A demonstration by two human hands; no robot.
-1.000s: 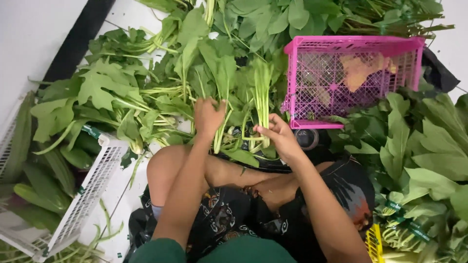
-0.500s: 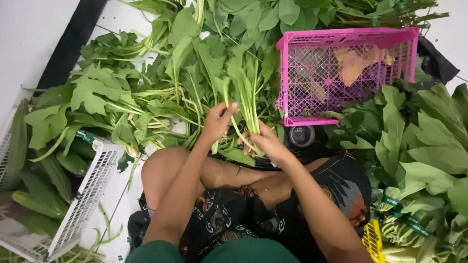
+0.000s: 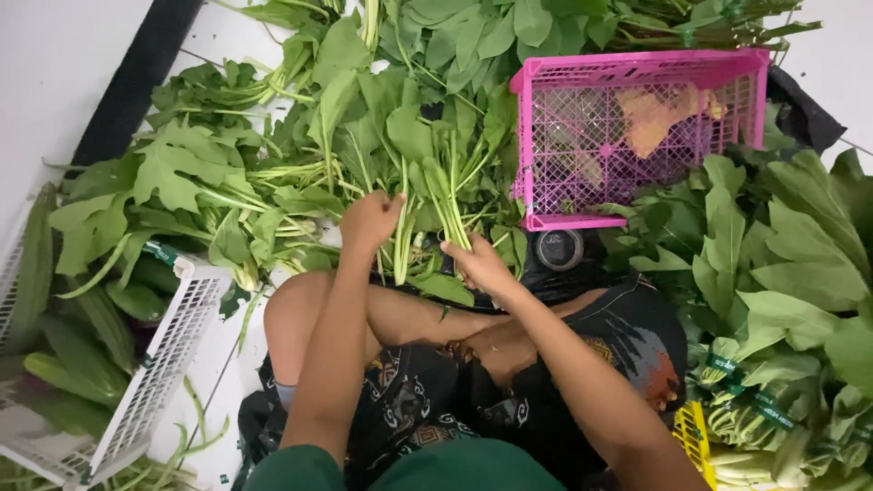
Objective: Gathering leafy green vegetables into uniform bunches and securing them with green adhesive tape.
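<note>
— What have you got there?

— A loose bunch of long-stemmed green leafy vegetables (image 3: 427,195), lying on the floor just past my knees, beside the pink plastic lattice crate (image 3: 637,127). My left hand (image 3: 368,223) is closed around some stems near their lower ends; my right hand (image 3: 477,264) pinches another few stems, fingers (image 3: 453,247) curled shut on them.

— How does it handle?

— Light and limp, I'd judge. The leaves look soft and would bruise or tear, so I'd hold low on the pale stalks, where they're firmer, with both hands.

— Anything nearby?

— A white plastic slatted basket (image 3: 164,355) at my left, and 1 more heap of banded broad-leafed greens (image 3: 782,300) at my right.
</note>
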